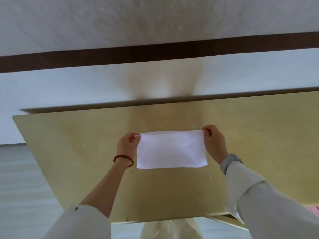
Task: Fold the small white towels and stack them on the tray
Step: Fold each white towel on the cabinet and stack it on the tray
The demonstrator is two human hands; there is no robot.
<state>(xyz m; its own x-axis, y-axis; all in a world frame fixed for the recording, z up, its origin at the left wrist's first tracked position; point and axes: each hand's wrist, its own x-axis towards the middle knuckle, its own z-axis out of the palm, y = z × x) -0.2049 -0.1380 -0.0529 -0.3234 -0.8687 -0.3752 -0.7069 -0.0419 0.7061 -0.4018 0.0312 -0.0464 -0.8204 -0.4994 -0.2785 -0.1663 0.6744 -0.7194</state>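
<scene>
We hold one small white towel [171, 149] over the middle of the gold-toned table [72, 152], stretched between both hands. We judge it light, soft and limp: it hangs as a flat sheet only because we keep its top edge taut, and it will sag or fold on itself once one corner is let go. Not fragile, not slippery; the weave gives enough grip for a fingertip pinch. Best hold is at the corners, as now, so edges can be matched for the next fold.

Left hand [128, 144] pinches the upper left corner between thumb and curled fingers; right hand [214, 143] pinches the upper right corner the same way. The other fingers are tucked in, not spread.

Look: plain white, no print or border that we can see, a wide rectangle, top edge nearly straight, lower edge free. We cannot tell whether it touches the table or is doubled over. Faint texture, no stains visible.

A red bead bracelet [123, 160] sits on the left wrist, a grey watch [231, 161] on the right. No tray is in view.
</scene>
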